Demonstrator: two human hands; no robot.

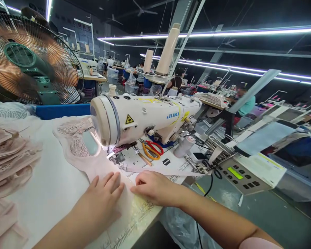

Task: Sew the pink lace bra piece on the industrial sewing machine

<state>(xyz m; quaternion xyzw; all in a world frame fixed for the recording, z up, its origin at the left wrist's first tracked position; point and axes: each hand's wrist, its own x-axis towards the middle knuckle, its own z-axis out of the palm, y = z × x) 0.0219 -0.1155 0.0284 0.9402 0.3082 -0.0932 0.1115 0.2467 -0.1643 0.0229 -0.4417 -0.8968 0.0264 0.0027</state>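
A pale pink piece of fabric with lace point(93, 162) lies on the white table point(52, 186) and runs under the needle of a white JUKI sewing machine point(145, 117). My left hand point(101, 197) lies flat on the fabric with fingers stretched out. My right hand point(155, 186) rests beside it at the fabric's near edge, fingers curled and pinching the cloth. Both hands are a short way in front of the needle area point(114, 155).
A stack of pink cut pieces point(7, 162) sits at the left. Orange and red scissors point(152, 148) and a thread cone point(184, 145) lie behind the needle. A control panel point(238, 176) hangs at the right, a fan point(28, 58) stands far left. Other workers sit in the background.
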